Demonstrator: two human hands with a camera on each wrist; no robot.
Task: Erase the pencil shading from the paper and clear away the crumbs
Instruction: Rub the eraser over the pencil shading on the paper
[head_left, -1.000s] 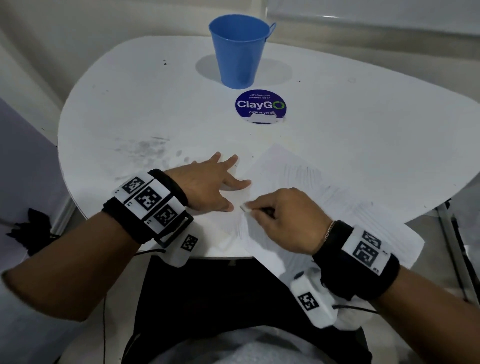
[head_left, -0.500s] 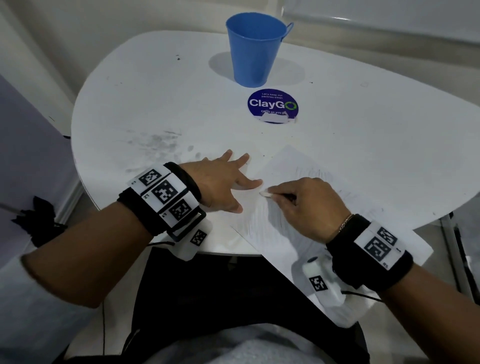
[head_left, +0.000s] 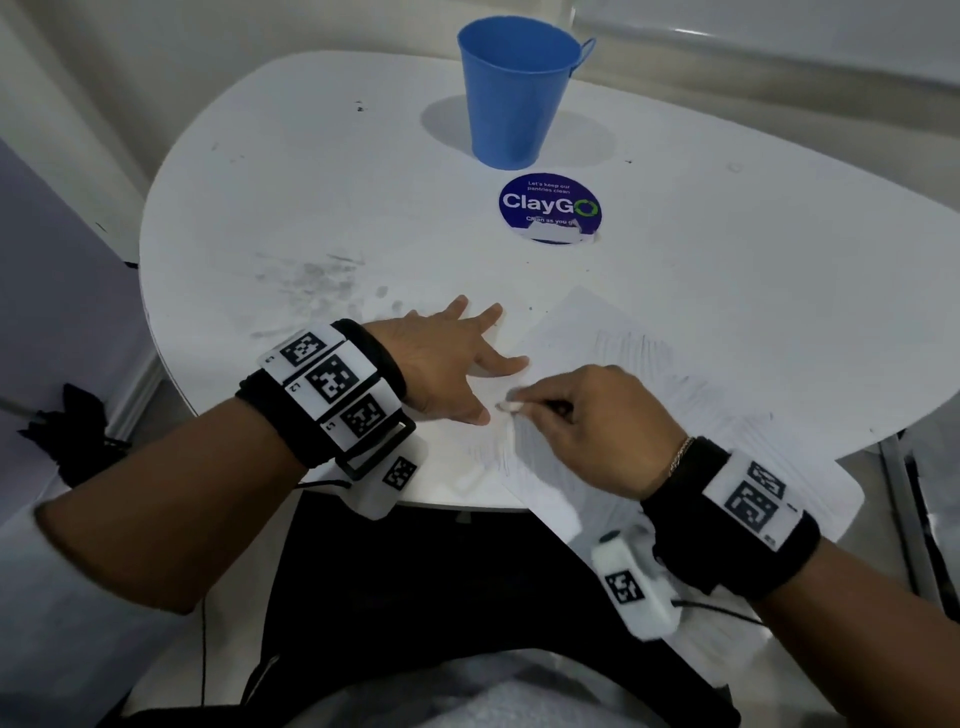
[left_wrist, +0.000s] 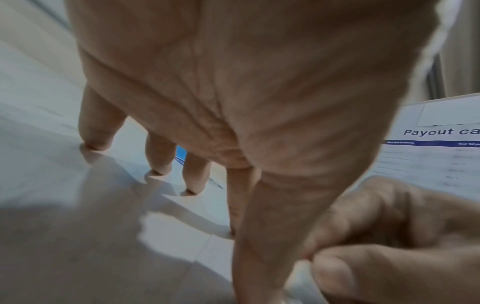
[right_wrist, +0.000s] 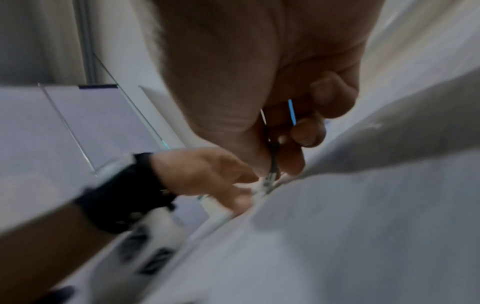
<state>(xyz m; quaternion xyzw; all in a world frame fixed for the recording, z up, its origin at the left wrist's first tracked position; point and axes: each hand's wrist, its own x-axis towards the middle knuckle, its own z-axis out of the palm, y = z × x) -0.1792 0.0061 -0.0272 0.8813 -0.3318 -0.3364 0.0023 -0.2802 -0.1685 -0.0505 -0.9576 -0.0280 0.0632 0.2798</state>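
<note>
I'm in the rubbing step: my right hand (head_left: 597, 426) pinches a small white eraser (head_left: 510, 407) between thumb and fingertips, its tip down on the near-left part of the paper (head_left: 587, 332), which lies at the near right of the white table (head_left: 322, 171) and hangs over the near edge. Grey pencil shading (head_left: 631, 349) shows further up the sheet, so by my reckoning plenty is left to erase, and no crumbs are cleared yet. My left hand (head_left: 447, 364) lies flat, fingers spread, just left of the eraser, thumb and forefinger at the paper's left edge, pinning it. Next call: short strokes, moving toward the far shading, left hand pressing firm so the sheet doesn't crease. Right wrist is raised, knuckles up; the right wrist view is blurred.
</note>
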